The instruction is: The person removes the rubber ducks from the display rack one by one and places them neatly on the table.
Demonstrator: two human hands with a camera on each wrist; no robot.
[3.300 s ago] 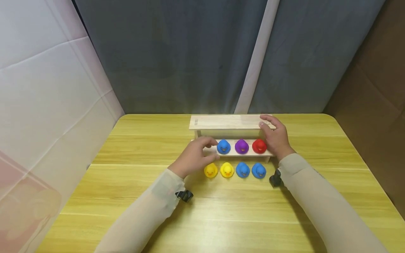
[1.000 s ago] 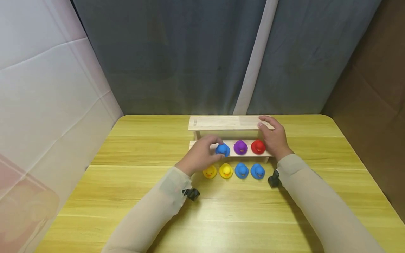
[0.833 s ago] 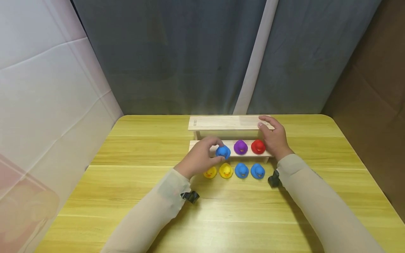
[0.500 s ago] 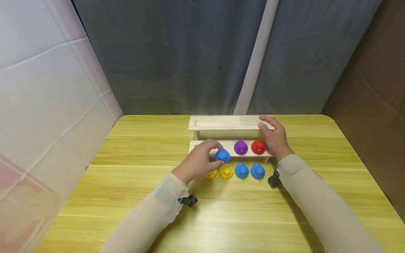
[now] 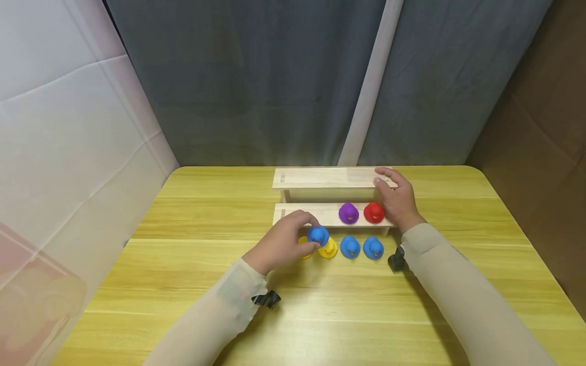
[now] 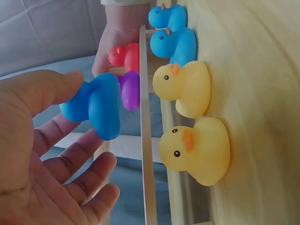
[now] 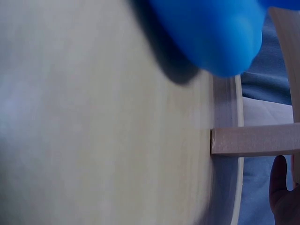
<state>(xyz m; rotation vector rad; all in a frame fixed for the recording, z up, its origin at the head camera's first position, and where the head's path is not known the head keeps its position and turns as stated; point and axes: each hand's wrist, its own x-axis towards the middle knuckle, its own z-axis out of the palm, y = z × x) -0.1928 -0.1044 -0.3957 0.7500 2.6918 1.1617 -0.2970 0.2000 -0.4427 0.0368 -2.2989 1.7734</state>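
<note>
My left hand (image 5: 281, 241) pinches a blue rubber duck (image 5: 318, 235) between thumb and fingers, in front of the lower step. In the left wrist view this blue duck (image 6: 101, 105) is held clear of the shelf, the other fingers spread below. My right hand (image 5: 399, 198) grips the right end of the two-step wooden shelf (image 5: 320, 178), thumb and index finger curved about the upper board; its other fingers are mostly hidden. A purple duck (image 5: 349, 213) and a red duck (image 5: 374, 212) sit on the lower step.
Before the shelf, a row on the table (image 5: 339, 315) holds two yellow ducks, one (image 5: 327, 248) partly covered by the held duck, and two blue ducks, such as the right one (image 5: 373, 247). A grey curtain (image 5: 252, 91) hangs behind; a brown panel (image 5: 535, 132) stands right.
My left hand has taken the blue duck off the lower step, then drawn it toward me and slightly left, above the yellow ducks. The right hand stays at the shelf's end.
</note>
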